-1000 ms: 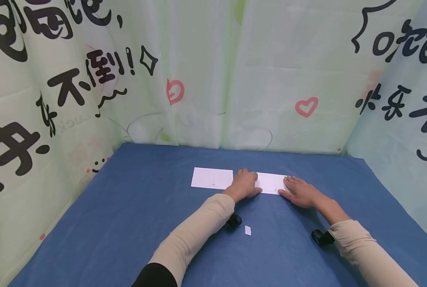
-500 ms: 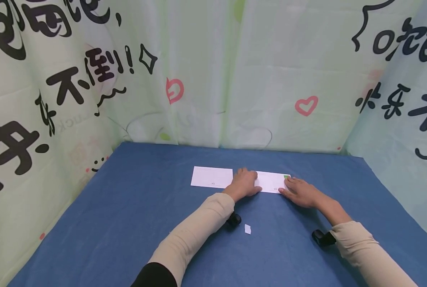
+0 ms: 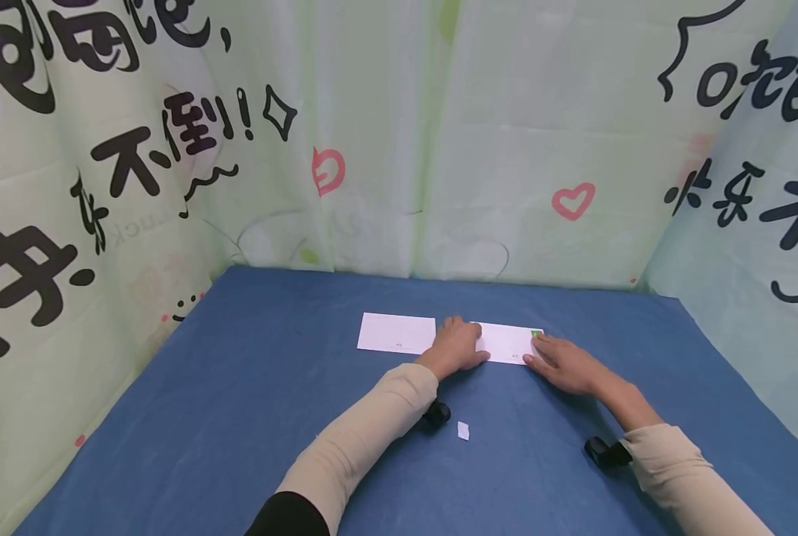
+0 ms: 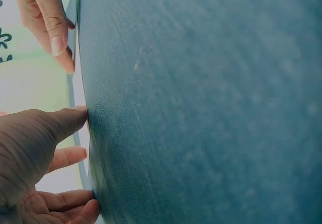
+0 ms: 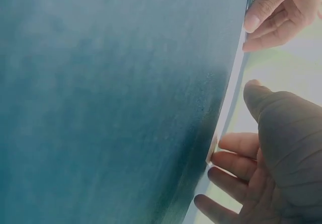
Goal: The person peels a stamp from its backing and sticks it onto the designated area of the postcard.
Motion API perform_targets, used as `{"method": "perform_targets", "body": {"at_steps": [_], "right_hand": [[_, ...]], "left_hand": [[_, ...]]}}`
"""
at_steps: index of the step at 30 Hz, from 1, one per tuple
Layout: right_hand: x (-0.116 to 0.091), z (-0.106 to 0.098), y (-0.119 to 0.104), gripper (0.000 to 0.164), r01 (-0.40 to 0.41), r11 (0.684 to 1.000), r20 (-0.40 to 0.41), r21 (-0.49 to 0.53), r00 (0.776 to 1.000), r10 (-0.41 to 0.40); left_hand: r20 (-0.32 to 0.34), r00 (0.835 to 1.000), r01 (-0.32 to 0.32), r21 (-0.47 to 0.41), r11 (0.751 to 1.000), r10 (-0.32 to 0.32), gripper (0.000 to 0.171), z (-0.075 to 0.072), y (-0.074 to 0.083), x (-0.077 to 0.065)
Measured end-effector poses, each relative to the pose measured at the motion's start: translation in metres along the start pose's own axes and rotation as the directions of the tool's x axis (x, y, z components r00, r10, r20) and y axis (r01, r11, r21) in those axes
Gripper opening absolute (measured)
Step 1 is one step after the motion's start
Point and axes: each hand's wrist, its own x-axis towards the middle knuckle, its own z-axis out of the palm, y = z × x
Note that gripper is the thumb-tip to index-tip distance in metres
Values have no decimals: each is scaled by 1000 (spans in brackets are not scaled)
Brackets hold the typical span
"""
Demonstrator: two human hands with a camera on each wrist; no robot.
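Left hand: bare, with thumb and fingers apart, touching the near left end of a flat white paper rectangle.
Right hand: fingers fanned apart, their tips at the rectangle's opposite end.
White paper rectangle: crisp-edged, lying on the counter between both hands, faint print near its lower edge.
Green patch: small and bright, at the rectangle's upper right corner.
Second white paper oblong: smooth, flat, just beside the left hand, which hides any gap between the papers.
White paper scrap: tiny, four-sided, nearer the camera.
Counter: spread with matte blue, finely grained cloth.
Pale-green curtain: softly creased, printed with black characters and pink hearts.
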Motion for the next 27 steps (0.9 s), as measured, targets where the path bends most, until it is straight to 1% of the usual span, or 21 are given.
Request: {"method": "perform_targets", "body": {"at_steps": [6,11,14,17,20,27], "right_hand": [[-10,0,1,65,-4,1000,-37,26,999,5],[-19,-3,-3,65,-2,999,-44,36,999,3],[-27,-5,-6,64,12,999,-49,36,999,-10],[-34,-5,-10,61,20,999,-56,40,998,-18],[-41,-4,-15,59,20,999,-68,47,998,-17],[-53,-6,-27,59,25,998,-84,58,996,-20]], "left_hand": [[12,999,-43,-7,999,44,48,4,-3,0],[25,997,-72,-64,995,74,49,0,-9,-2],[13,994,-105,-96,990,106,47,-4,-14,-5],[-13,988,-153,-117,981,152,45,-10,-19,-11],[-41,982,-187,-131,974,184,44,-14,-24,-19],[-50,980,-195,-146,970,190,45,-18,-32,-41]]}}
